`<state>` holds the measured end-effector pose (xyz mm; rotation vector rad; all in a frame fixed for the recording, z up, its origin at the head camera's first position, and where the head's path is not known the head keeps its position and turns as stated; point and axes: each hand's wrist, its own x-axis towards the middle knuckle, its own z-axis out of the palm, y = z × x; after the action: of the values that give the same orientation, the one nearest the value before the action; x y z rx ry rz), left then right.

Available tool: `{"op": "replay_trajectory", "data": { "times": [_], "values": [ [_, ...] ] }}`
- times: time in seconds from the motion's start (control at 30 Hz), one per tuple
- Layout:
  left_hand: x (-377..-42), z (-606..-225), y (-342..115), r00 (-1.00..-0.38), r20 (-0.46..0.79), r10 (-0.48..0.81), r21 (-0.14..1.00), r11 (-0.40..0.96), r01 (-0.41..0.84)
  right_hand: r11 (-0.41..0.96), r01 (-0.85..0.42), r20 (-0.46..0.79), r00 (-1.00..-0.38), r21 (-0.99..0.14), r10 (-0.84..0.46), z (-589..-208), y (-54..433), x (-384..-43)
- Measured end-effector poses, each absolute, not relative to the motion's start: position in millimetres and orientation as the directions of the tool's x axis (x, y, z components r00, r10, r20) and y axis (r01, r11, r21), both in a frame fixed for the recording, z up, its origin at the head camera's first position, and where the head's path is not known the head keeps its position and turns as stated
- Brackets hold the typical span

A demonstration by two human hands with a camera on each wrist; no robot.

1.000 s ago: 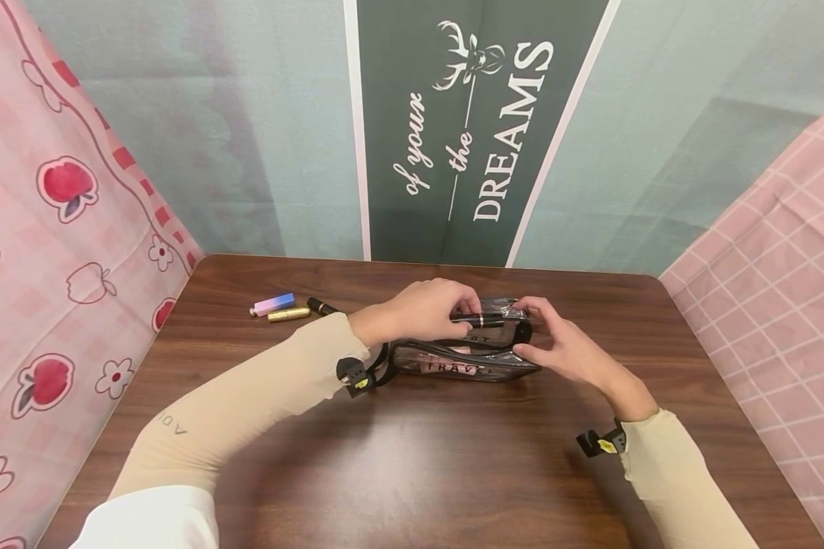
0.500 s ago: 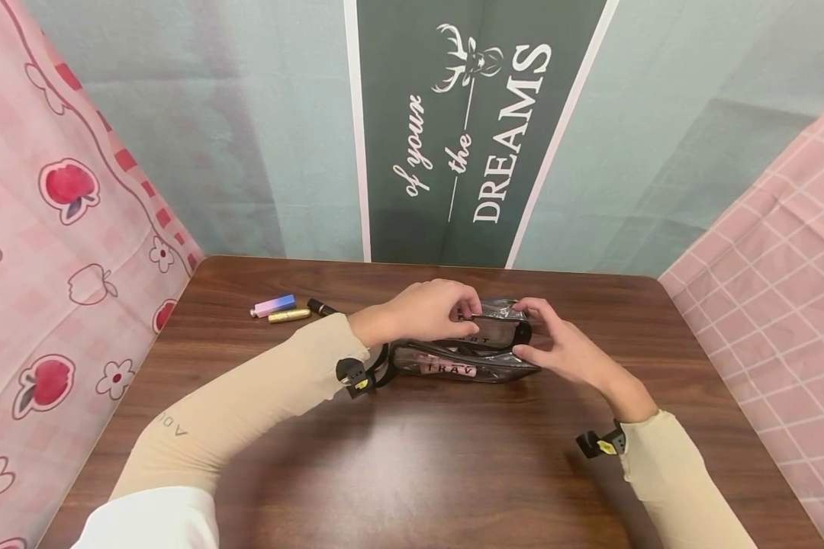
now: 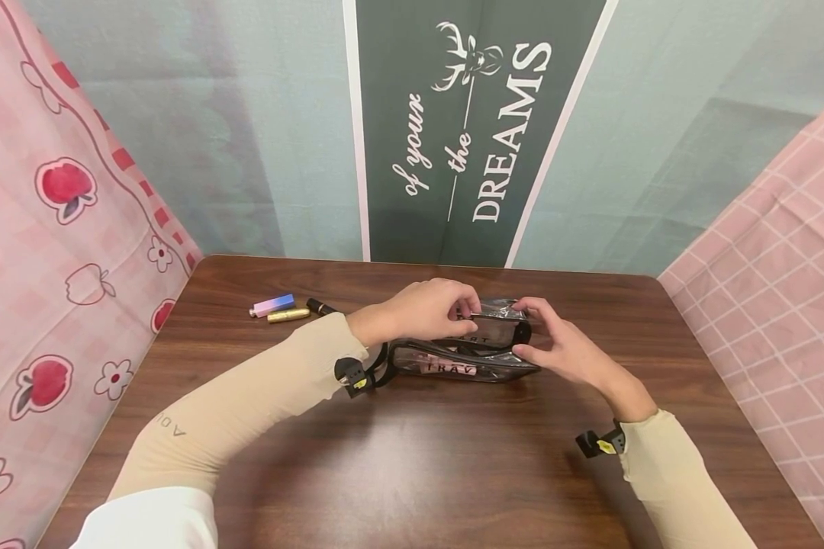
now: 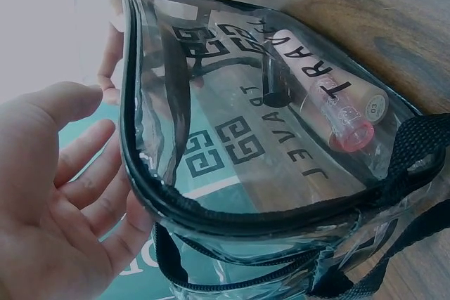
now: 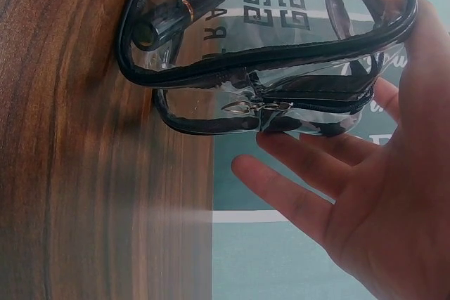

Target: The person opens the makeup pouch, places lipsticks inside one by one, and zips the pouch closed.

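A clear bag with black trim (image 3: 467, 366) and TRAVEL lettering stands with its mouth unzipped. My left hand (image 3: 432, 309) is above the mouth, its fingers loosely bent and holding nothing. At the bag's right end my right hand (image 3: 566, 343) holds the rim, thumb and fingers on either side of it. The right wrist view shows its other fingers spread below the metal zipper pull (image 5: 256, 107). Inside lie a black lipstick-like tube with a gold ring (image 5: 179, 15), a pale pink tube (image 4: 299, 61) and a clear pink-ended tube (image 4: 348, 128).
Left of the bag on the wooden table (image 3: 412, 465) lie a pink-and-blue tube (image 3: 272, 306), a gold tube (image 3: 288, 315) and a black tube (image 3: 320, 306), partly behind my left arm. Black straps (image 4: 422, 145) hang at the bag's left end. Cloth curtains surround the table.
My left hand has let go of the black tube with the gold ring, which dropped into the bag. Both hands have otherwise stayed in place.
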<state>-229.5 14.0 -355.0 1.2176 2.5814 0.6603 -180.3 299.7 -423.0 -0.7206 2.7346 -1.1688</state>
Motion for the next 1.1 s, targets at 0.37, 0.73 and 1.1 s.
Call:
{"op": "replay_trajectory", "data": {
  "times": [0.37,0.73,1.1],
  "values": [
    [-230,-354,13,-0.634,0.011,0.774,0.484,0.550,0.680,0.592,-0.387,0.107,-0.886,-0.707,-0.452,-422,299,-180],
    [-229,-346,4,-0.637,0.039,0.770,0.524,0.527,0.669,0.597,-0.382,0.100,-0.888,-0.706,-0.449,-422,299,-179],
    [-233,-334,-18,-0.636,0.062,0.769,0.520,0.519,0.678,0.587,-0.395,0.116,-0.883,-0.707,-0.454,-423,299,-180]
  ]
}}
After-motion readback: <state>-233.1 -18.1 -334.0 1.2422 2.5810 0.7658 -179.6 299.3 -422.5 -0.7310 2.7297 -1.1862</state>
